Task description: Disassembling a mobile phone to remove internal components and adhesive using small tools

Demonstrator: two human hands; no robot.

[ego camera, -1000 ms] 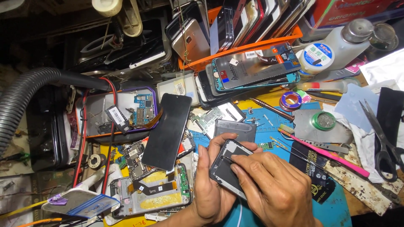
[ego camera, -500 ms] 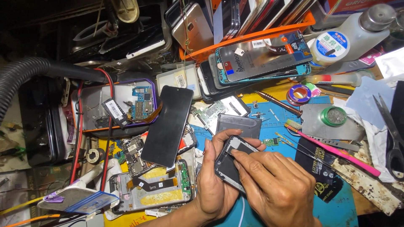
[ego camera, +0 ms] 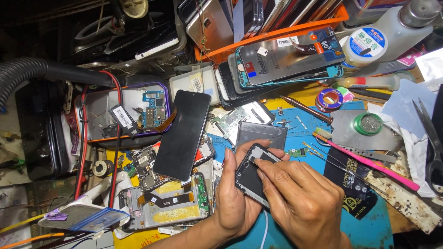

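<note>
- Two hands of yours meet low in the head view, over the blue rubber mat [ego camera: 295, 127] on the cluttered worktop.
- Your left hand [ego camera: 237, 203] cups a small black phone frame [ego camera: 254, 173], fingers curled around its edge.
- Your right hand [ego camera: 304, 203] rests on that frame, fingertips [ego camera: 258, 162] pressed together at its upper part.
- Just left lies a black glossy phone screen [ego camera: 182, 133]; to the right, a pink-handled brush [ego camera: 369, 161].
</note>
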